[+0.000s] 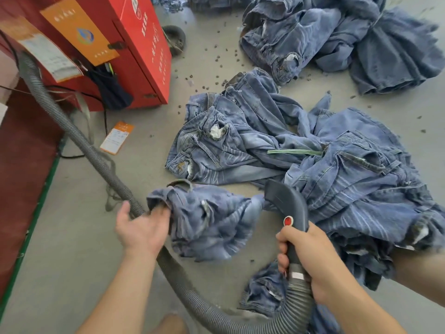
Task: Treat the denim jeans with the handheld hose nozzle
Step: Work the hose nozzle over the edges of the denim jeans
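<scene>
Gripping nozzle (284, 201) beside jeans (207, 222) edge, right hand (305, 251)

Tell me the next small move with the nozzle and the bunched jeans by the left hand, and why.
Probably pinch the bunched jeans with the left hand and bring the nozzle onto them. The left fingers only touch the waistband edge, while the right hand grips the nozzle, whose mouth sits just beside that denim.

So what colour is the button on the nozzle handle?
Red, on the dark grey nozzle; the button shows clearly in the head view.
</scene>
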Motion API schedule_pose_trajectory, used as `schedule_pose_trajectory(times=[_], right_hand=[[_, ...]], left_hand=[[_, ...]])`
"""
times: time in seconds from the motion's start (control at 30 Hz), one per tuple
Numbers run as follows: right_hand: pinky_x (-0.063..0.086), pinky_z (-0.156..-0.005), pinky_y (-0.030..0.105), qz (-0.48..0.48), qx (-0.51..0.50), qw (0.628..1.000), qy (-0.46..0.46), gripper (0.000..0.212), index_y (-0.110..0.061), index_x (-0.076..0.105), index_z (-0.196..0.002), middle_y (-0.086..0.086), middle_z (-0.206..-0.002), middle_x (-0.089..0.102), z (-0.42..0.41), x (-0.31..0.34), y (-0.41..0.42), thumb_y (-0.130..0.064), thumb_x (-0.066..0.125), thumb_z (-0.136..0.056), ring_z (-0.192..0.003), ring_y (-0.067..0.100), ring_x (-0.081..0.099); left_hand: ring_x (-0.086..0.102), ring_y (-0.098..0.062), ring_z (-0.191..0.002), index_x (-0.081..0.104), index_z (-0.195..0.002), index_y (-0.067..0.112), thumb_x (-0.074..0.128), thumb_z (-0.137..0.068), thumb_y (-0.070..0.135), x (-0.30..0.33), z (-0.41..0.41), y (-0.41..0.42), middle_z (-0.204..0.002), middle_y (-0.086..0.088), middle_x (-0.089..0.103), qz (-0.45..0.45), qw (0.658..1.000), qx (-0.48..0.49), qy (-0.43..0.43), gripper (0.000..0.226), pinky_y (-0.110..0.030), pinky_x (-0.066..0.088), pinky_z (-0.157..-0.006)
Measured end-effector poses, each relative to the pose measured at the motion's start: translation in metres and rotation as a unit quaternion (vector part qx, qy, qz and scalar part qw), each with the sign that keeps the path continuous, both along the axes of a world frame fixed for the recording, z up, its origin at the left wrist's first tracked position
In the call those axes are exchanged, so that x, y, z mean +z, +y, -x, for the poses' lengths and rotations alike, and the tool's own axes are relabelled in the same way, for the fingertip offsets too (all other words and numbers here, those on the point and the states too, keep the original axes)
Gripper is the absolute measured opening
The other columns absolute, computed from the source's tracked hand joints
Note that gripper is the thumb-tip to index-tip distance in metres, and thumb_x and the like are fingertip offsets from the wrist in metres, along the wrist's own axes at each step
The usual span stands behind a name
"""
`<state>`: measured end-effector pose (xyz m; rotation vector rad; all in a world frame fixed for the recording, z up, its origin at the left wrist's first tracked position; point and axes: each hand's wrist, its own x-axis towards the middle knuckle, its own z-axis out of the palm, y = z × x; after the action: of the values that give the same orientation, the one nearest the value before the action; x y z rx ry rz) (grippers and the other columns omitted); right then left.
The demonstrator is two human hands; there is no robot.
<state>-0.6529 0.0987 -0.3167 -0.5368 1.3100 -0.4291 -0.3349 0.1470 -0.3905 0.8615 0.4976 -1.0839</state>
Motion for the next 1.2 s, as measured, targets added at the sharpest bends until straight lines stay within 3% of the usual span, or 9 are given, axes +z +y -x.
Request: schedule_pose_trajectory(times=[0.07, 0.23, 0.43, 0.57, 0.73, 0.87, 0.97, 1.07, 1.2], right_hand=[[0.041, -0.045, 0.031, 0.009, 0.007, 1.000, 0.000, 0.018, -0.011, 0.045, -0.087, 0.013, -0.063, 0.050, 0.006, 0.007, -0.001, 0.000, 0.058, -0.090, -0.044, 0.024, 0.044], [0.042, -0.046, 0.033, 0.018, 0.039, 0.999, 0.015, 0.019, -0.011, 0.045, -0.087, 0.016, -0.066, 0.050, 0.012, 0.012, -0.004, 0.001, 0.059, -0.089, -0.045, 0.025, 0.044], [0.043, -0.048, 0.036, 0.023, 0.050, 0.997, -0.051, 0.019, -0.011, 0.050, -0.083, 0.016, -0.066, 0.050, 0.030, 0.028, -0.022, -0.007, 0.068, -0.082, -0.045, 0.025, 0.044], [0.043, -0.047, 0.037, 0.054, 0.062, 0.996, -0.045, 0.025, -0.010, 0.048, -0.082, 0.017, -0.066, 0.050, 0.027, 0.035, -0.026, -0.012, 0.070, -0.071, -0.045, 0.026, 0.045], [0.041, -0.048, 0.037, 0.082, 0.075, 0.994, 0.021, 0.016, -0.007, 0.048, -0.086, 0.018, -0.061, 0.051, 0.026, 0.019, -0.022, 0.004, 0.060, -0.088, -0.042, 0.027, 0.046], [0.041, -0.045, 0.034, 0.053, 0.085, 0.993, 0.060, 0.013, -0.005, 0.049, -0.086, 0.020, -0.060, 0.050, 0.025, 0.006, -0.020, 0.001, 0.059, -0.091, -0.040, 0.027, 0.046], [0.041, -0.045, 0.034, 0.025, 0.098, 0.993, 0.059, 0.012, -0.004, 0.050, -0.088, 0.020, -0.059, 0.050, 0.023, 0.002, -0.020, 0.004, 0.059, -0.088, -0.041, 0.026, 0.046], [0.042, -0.045, 0.035, 0.009, 0.087, 0.995, 0.044, 0.011, -0.005, 0.050, -0.087, 0.018, -0.060, 0.050, 0.024, 0.004, -0.016, 0.000, 0.059, -0.091, -0.042, 0.026, 0.045], [0.042, -0.046, 0.036, 0.018, 0.075, 0.996, 0.033, 0.013, -0.005, 0.050, -0.088, 0.019, -0.060, 0.051, 0.024, 0.012, -0.015, 0.001, 0.060, -0.090, -0.043, 0.027, 0.046]], left_hand=[[0.073, -0.034, -0.105, 0.066, -0.129, 0.008, 0.049, -0.098, 0.064, -0.008, 0.028, -0.001, -0.127, -0.017, 0.070, -0.117, 0.969, -0.213, -0.041, 0.066, -0.043, 0.056, -0.088], [0.058, -0.010, -0.058, 0.062, -0.078, 0.012, 0.084, -0.080, 0.020, -0.026, 0.087, 0.015, -0.073, -0.001, 0.064, -0.212, 0.612, -0.702, -0.296, 0.023, -0.018, 0.045, -0.047], [0.068, -0.031, -0.113, 0.044, -0.150, 0.008, 0.057, -0.096, 0.049, -0.006, -0.014, -0.036, -0.124, -0.018, 0.068, 0.004, 0.994, -0.097, -0.048, 0.070, -0.045, 0.051, -0.102], [0.027, -0.026, -0.154, 0.016, -0.164, 0.023, 0.048, -0.086, 0.084, -0.035, 0.028, -0.026, -0.168, 0.002, 0.028, -0.293, 0.816, -0.405, -0.290, 0.104, -0.053, 0.019, -0.123], [0.064, -0.027, -0.121, 0.057, -0.136, 0.002, 0.089, -0.069, 0.059, -0.079, 0.085, -0.022, -0.133, -0.011, 0.066, -0.306, 0.661, -0.572, -0.377, 0.093, -0.038, 0.050, -0.100], [0.063, -0.025, -0.064, 0.075, -0.099, 0.000, 0.081, -0.083, 0.029, -0.058, 0.063, -0.032, -0.078, -0.011, 0.067, -0.244, 0.785, -0.534, -0.197, 0.034, -0.033, 0.050, -0.062], [0.074, -0.032, -0.102, 0.078, -0.113, 0.015, 0.074, -0.080, 0.037, -0.006, -0.016, -0.040, -0.117, -0.012, 0.074, 0.036, 0.968, -0.220, -0.113, 0.040, -0.042, 0.059, -0.083], [0.057, -0.033, -0.135, 0.065, -0.134, 0.010, 0.073, -0.084, 0.060, 0.036, -0.061, -0.050, -0.144, -0.014, 0.061, 0.139, 0.979, -0.061, -0.137, 0.072, -0.048, 0.046, -0.107], [0.070, -0.037, -0.111, 0.063, -0.134, 0.008, 0.062, -0.084, 0.076, 0.001, -0.022, -0.046, -0.116, -0.024, 0.071, -0.207, 0.861, -0.414, -0.213, 0.084, -0.051, 0.056, -0.097]])
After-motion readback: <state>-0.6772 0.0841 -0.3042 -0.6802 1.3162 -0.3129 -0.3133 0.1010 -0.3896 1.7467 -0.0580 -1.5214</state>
